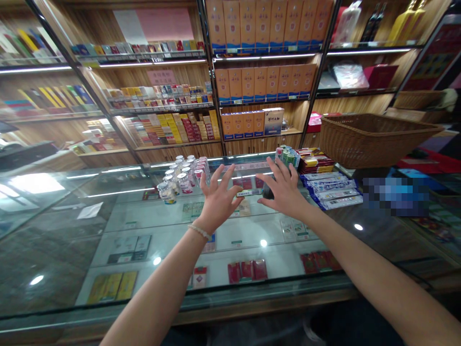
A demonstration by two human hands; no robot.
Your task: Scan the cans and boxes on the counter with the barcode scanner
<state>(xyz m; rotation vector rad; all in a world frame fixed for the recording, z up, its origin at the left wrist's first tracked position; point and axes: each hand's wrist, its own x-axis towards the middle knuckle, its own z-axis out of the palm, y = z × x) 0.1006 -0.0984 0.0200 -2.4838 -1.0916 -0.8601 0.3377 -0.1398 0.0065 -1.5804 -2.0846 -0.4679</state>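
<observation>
My left hand [220, 202], with a beaded bracelet [200, 232] at its wrist, is held over the glass counter with its fingers spread. My right hand [284, 192] faces it, fingers also apart. Between the two lies a small white strip with print [249, 192]; whether it is on or under the glass I cannot tell. A dark object [268, 186] is partly hidden by my right hand. Left of my left hand stand small clear jars with white lids [173, 180] and pink-labelled containers [202, 169]. Blue-and-white long packets [333, 190] lie right of my right hand.
Green containers [288, 156] and red-and-yellow packs [315, 161] stand at the counter's back, near a wicker basket [374, 139]. Under the glass are red packs [247, 271] and yellow packs [113, 286]. Shelves behind hold orange boxes [264, 85].
</observation>
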